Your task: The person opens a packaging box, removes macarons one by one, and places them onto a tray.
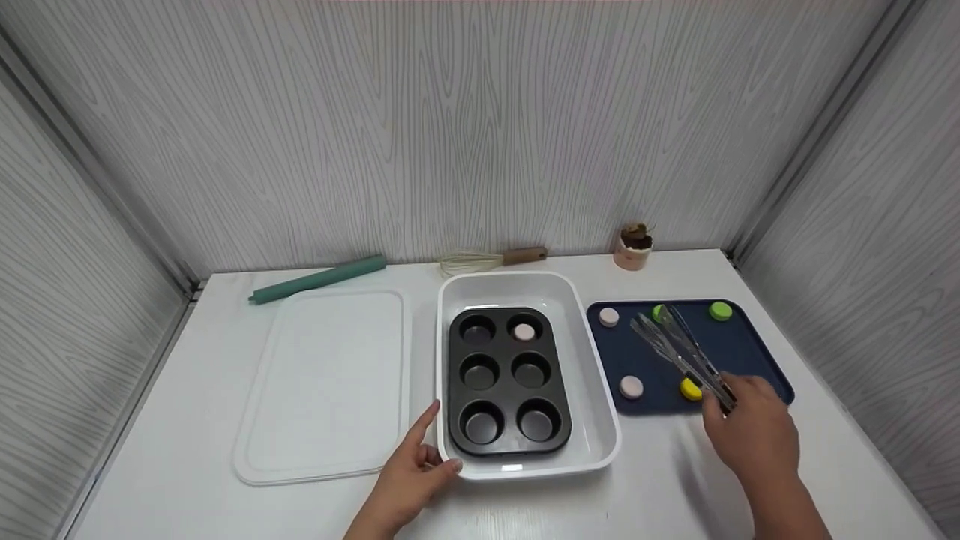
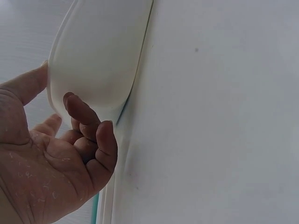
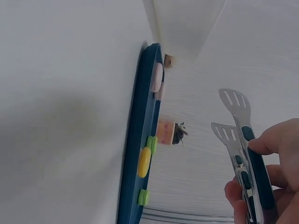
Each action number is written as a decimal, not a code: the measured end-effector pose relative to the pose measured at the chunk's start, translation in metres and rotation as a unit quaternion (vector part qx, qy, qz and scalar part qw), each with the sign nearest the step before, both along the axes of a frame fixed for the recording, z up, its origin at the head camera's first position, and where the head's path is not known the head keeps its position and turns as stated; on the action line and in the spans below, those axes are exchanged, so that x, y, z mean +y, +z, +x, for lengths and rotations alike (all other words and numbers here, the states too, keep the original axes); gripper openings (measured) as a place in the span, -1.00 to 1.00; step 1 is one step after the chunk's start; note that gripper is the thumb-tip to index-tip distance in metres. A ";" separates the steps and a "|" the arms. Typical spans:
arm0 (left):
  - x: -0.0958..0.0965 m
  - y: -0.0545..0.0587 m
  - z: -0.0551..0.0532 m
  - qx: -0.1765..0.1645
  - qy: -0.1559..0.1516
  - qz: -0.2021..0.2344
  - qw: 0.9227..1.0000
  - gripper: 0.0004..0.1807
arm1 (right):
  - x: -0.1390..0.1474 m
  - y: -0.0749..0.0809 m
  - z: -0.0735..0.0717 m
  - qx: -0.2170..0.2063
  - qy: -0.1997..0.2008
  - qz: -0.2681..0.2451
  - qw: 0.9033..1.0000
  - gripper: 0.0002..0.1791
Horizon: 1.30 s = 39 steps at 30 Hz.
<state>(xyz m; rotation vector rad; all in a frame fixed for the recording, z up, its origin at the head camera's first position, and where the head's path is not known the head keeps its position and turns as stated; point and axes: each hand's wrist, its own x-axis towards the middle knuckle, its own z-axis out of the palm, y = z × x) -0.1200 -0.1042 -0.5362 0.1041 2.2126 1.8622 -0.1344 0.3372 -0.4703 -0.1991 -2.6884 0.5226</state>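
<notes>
My right hand (image 1: 754, 427) holds metal tongs (image 3: 245, 154) with slotted heads and dark teal grips. The heads stand apart above a navy tray (image 1: 739, 352), with nothing between them. On this tray lie two pink macarons (image 1: 631, 387), two green macarons (image 1: 721, 310) and a yellow macaron (image 1: 689, 389). A black muffin tin (image 1: 506, 360) sits inside a white bin (image 1: 596, 420); its far right cup holds a pink macaron (image 1: 523, 331). My left hand (image 1: 411, 476) touches the bin's near left corner, thumb at the near rim, index finger extended along the side.
A white lid (image 1: 330, 382) lies flat left of the bin. Behind it is a green rolling pin (image 1: 319, 280). A whisk (image 1: 487, 260) with a brown handle lies behind the bin, and a small pink pot (image 1: 632, 255) stands at the back right near the wall.
</notes>
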 end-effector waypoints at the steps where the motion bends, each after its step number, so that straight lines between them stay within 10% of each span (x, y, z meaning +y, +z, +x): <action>1: 0.000 0.000 0.000 -0.001 -0.001 0.001 1.000 0.08 | -0.004 0.001 -0.004 0.004 0.006 0.001 1.000 -0.55; 39: -0.002 0.000 -0.001 -0.004 -0.006 0.034 0.999 0.08 | -0.102 0.004 -0.093 -0.072 0.167 0.101 0.978 -0.78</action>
